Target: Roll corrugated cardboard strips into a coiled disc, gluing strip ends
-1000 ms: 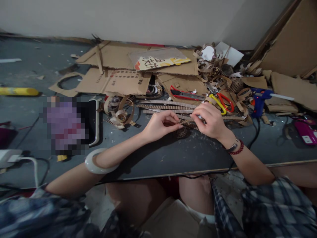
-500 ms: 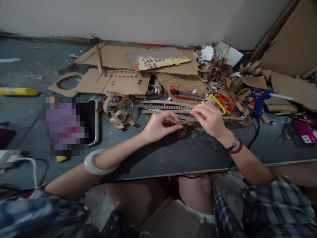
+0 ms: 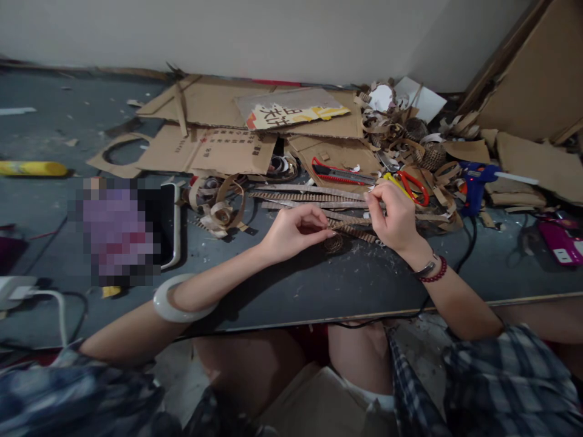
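1. One corrugated strip (image 3: 354, 230) is lying on the table (image 3: 319, 285), just beside a small coil (image 3: 334, 244).
2. Left hand (image 3: 296, 232) is pinching its near end; right hand (image 3: 395, 221) is pinching its far part.
3. Uneven pulling is risking a tear or kink.

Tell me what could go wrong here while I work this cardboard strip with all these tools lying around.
1. The blue glue gun shows a red light and lies among cardboard scraps; if hot, it might scorch them.
2. The scissors and red utility knife lie just beyond the right hand; a careless reach could nick a finger.
3. The corrugated strip pinched by the left hand looks thin and may tear.
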### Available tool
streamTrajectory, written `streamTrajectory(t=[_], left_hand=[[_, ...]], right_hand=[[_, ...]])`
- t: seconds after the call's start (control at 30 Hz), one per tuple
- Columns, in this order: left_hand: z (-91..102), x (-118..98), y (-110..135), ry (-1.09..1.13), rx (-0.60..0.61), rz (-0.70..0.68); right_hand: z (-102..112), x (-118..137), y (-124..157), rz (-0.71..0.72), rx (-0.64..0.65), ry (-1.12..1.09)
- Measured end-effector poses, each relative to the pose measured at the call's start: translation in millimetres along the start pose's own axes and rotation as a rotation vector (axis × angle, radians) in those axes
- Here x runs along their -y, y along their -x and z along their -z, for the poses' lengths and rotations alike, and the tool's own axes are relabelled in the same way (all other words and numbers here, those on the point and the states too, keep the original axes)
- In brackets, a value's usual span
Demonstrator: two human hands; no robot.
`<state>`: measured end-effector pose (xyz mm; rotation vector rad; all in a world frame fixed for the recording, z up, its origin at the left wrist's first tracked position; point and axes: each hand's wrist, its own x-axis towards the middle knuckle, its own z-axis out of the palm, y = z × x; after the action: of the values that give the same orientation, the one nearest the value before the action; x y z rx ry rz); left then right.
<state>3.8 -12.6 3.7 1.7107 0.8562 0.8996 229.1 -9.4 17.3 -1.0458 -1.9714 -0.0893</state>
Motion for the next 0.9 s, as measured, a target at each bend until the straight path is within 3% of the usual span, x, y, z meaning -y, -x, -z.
streamTrajectory(t=[0.3,0.53,0.7,0.9], left_hand=[[0.0,-2,0,-0.014,-0.026,-0.007],[-0.3,0,0,-0.001,-0.007,-0.02],[-1.6,-3,0,0.016,0.032,-0.006],[-1.7,-1,0,0.009,0.045,-0.003]], right_hand=[[1,2,-2,0.059,0.098,-0.008],[2,14,0,0.292,0.321,-0.054],[-3,15,1,0.422,0.335,0.021],[-5,20,2,0.419,0.416,0.08]])
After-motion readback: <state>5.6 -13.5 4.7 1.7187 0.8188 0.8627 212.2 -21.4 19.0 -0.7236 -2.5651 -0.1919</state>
